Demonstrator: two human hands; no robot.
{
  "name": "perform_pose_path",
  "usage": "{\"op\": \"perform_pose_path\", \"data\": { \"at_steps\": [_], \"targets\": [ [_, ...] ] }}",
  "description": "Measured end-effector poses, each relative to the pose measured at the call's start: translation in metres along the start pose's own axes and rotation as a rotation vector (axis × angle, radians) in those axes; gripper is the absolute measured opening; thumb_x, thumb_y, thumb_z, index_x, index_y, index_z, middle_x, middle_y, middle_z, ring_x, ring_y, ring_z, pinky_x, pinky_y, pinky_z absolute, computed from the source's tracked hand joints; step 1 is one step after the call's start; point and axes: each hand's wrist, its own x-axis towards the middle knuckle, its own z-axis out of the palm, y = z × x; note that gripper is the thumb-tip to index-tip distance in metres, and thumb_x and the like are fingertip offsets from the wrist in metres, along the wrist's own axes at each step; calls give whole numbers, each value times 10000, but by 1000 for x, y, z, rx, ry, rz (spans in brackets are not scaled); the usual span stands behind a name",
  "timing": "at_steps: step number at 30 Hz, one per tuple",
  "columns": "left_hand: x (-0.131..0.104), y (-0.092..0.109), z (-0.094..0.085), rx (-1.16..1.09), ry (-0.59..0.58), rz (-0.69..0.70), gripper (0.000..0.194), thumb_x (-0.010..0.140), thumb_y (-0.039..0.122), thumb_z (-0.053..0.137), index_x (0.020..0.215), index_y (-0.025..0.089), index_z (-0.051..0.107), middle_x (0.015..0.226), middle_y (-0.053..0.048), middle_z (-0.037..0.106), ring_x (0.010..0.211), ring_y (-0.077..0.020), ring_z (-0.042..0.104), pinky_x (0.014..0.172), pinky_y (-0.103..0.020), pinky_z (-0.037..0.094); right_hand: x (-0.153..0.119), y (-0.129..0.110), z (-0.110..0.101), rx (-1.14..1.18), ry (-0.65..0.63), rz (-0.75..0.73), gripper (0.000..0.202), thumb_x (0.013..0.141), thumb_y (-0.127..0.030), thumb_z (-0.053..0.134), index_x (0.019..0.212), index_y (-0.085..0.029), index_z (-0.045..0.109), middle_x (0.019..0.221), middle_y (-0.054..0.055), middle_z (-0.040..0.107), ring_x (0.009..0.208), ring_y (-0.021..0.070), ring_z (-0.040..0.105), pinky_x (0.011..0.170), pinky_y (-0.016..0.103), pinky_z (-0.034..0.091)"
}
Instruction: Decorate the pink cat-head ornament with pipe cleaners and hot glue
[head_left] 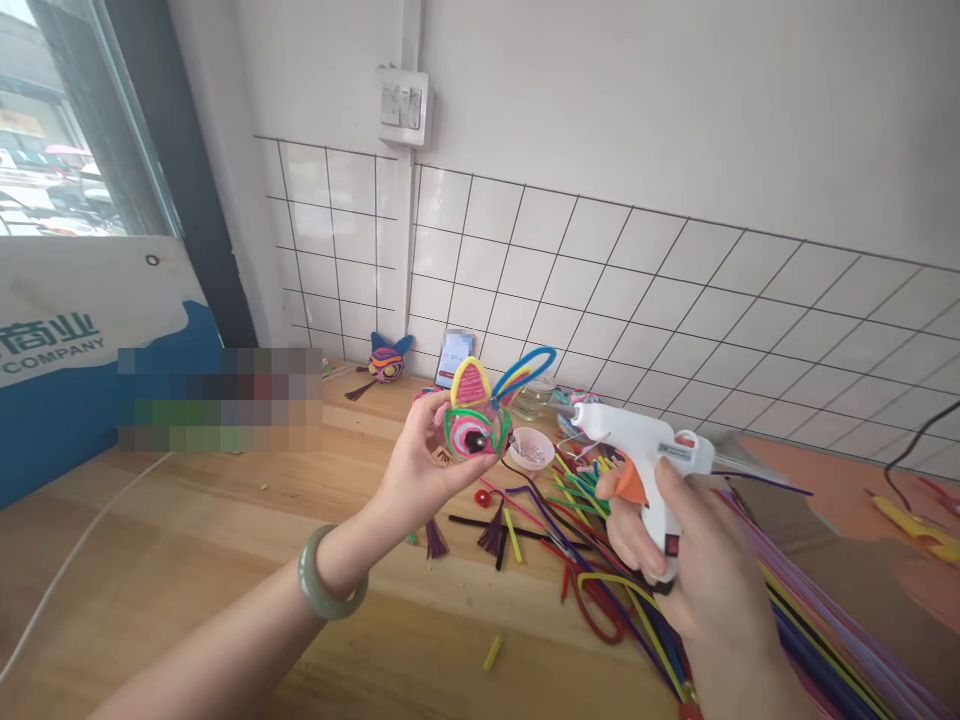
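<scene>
My left hand (420, 455) is closed around a small animal-head craft (477, 425) made of coloured pipe cleaners. It has a yellow and pink ear, a looped blue ear, and a green-rimmed eye with a dark centre. In my right hand (660, 520) is a white hot glue gun (637, 440), gripped by its handle with fingers at the orange trigger. Its nozzle points left towards the craft, a short gap away. Just behind the craft sits a pale bowl (532, 449) with small clear bits in it.
Loose pipe cleaners (592, 500) spread across the wooden table (360, 600) on the right. Purple tassels (493, 530) lie below the craft. A finished-looking head (387, 360), a propped phone (454, 357) and a glass jar (534, 400) stand near the gridded wall. A white cable (75, 555) runs at left.
</scene>
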Motion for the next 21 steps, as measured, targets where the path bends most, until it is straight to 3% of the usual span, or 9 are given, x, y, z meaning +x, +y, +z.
{"op": "perform_pose_path", "data": {
  "at_steps": [2, 6, 9, 11, 13, 17, 21],
  "targets": [
    [4, -3, -2, -71, 25, -91, 615, 630, 305, 820, 1136, 215, 483, 1047, -63, 620, 902, -198, 650, 791, -349, 542, 9, 1, -4, 125, -41, 103, 322, 908, -469, 480, 770, -205, 602, 381, -77, 399, 287, 51, 170, 330, 204, 237],
    [16, -10, -13, -168, 148, -177, 648, 591, 302, 841, 1115, 203, 473, 1037, -62, 635, 928, -204, 651, 792, -328, 535, 22, 15, -17, 235, -166, 315, 360, 836, -557, 554, 814, -200, 603, 661, -24, 633, 288, -10, 110, 288, 170, 148],
    [27, -14, -28, -210, 242, -202, 609, 620, 302, 827, 1112, 200, 484, 998, -49, 642, 897, -183, 652, 781, -305, 530, 24, 36, -25, 49, -375, 490, 533, 817, -688, 486, 731, -169, 570, 488, -53, 512, 268, 4, 202, 300, 169, 202],
    [33, -13, -38, -268, 298, -220, 619, 630, 304, 823, 1131, 217, 471, 996, -36, 641, 842, -174, 658, 727, -302, 542, 23, 52, -24, -196, -482, 583, 560, 812, -722, 456, 743, -172, 539, 510, -50, 518, 286, 20, 303, 324, 174, 272],
    [37, -12, -45, -307, 337, -225, 617, 620, 297, 832, 1118, 214, 480, 1005, -42, 642, 834, -175, 658, 697, -292, 548, 21, 69, -17, -388, -566, 646, 535, 808, -713, 471, 790, -180, 522, 581, -34, 571, 308, 33, 385, 335, 173, 307],
    [40, -8, -48, -344, 357, -227, 620, 593, 285, 854, 1094, 213, 496, 992, -42, 640, 849, -169, 650, 693, -273, 552, 11, 98, 14, -512, -744, 725, 494, 848, -653, 441, 750, -180, 542, 540, -32, 562, 309, 65, 441, 341, 187, 329],
    [36, -7, -40, -330, 327, -258, 630, 591, 303, 850, 1090, 212, 477, 978, -32, 644, 824, -162, 651, 697, -284, 550, -1, 109, 43, -703, -808, 663, 434, 918, -557, 372, 798, -189, 568, 574, -4, 617, 412, 125, 555, 432, 231, 410]
  ]
}}
